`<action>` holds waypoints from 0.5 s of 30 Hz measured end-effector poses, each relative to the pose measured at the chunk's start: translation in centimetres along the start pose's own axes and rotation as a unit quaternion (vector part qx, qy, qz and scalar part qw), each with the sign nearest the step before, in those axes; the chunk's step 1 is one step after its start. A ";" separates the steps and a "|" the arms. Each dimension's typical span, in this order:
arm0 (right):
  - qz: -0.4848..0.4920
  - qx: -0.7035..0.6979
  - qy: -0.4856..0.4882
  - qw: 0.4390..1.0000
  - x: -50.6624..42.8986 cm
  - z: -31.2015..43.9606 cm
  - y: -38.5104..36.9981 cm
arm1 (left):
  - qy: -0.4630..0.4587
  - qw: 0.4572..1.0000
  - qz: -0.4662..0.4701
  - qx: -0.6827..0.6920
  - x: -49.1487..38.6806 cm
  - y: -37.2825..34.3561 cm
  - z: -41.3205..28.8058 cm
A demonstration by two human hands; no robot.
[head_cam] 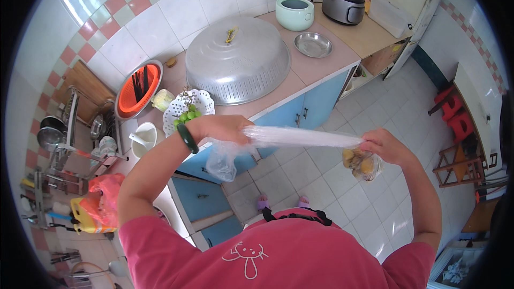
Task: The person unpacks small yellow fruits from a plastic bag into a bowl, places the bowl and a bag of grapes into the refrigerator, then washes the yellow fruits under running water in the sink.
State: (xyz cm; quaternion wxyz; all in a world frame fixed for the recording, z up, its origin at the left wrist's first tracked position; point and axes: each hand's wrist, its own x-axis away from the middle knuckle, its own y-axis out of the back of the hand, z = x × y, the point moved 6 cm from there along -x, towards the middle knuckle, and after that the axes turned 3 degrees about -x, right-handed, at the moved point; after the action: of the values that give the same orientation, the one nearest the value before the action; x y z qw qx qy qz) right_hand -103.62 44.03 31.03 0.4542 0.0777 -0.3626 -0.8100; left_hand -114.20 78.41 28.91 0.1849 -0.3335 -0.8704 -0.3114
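Note:
A clear plastic bag is stretched tight between my two hands. My left hand, with a dark green bangle on its wrist, grips the bag's gathered end, and a loose flap of film hangs below it. On the other side my right hand pinches the bag just above its filled part. Several yellow-brown lumps, perhaps potatoes or fruit, sit in that part under the right hand. Behind my left wrist, green grapes lie in a white perforated basket on the counter.
A large metal domed cover takes up the mid counter. Around it are a steel plate, a mint rice cooker, an orange colander and a white pitcher. Blue cabinets stand below; red stools are at right.

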 end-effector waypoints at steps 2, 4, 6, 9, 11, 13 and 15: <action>-0.012 0.026 0.033 0.999 0.0 0.3 0.4 | -0.042 0.997 -0.049 0.031 0.8 0.6 0.2; -0.033 0.066 0.100 0.992 0.1 1.2 0.7 | -0.054 0.991 -0.122 0.033 1.1 0.8 0.6; -0.078 0.064 0.095 0.990 0.4 1.1 1.2 | -0.092 0.887 -0.313 -0.325 2.0 0.6 -0.7; -0.172 0.073 0.106 0.977 1.2 1.0 1.6 | -0.110 0.752 -0.412 -0.503 3.4 -1.9 -2.5; -0.240 0.045 0.104 0.964 1.8 0.4 1.7 | -0.111 0.753 -0.469 -0.448 4.0 -3.9 -3.5; -0.296 -0.017 0.092 0.951 2.2 -0.6 1.8 | -0.142 0.824 -0.452 -0.309 3.3 -5.5 -3.7; -0.304 -0.014 0.089 0.948 2.4 -1.2 1.7 | -0.165 0.869 -0.446 -0.135 2.9 -6.0 -3.3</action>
State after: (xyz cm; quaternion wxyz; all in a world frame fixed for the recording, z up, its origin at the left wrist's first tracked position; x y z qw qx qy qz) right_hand -103.27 40.96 31.78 0.2179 0.2500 -0.2683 -0.9045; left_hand -120.07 74.09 30.34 -0.1668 0.0219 -0.8938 -0.4158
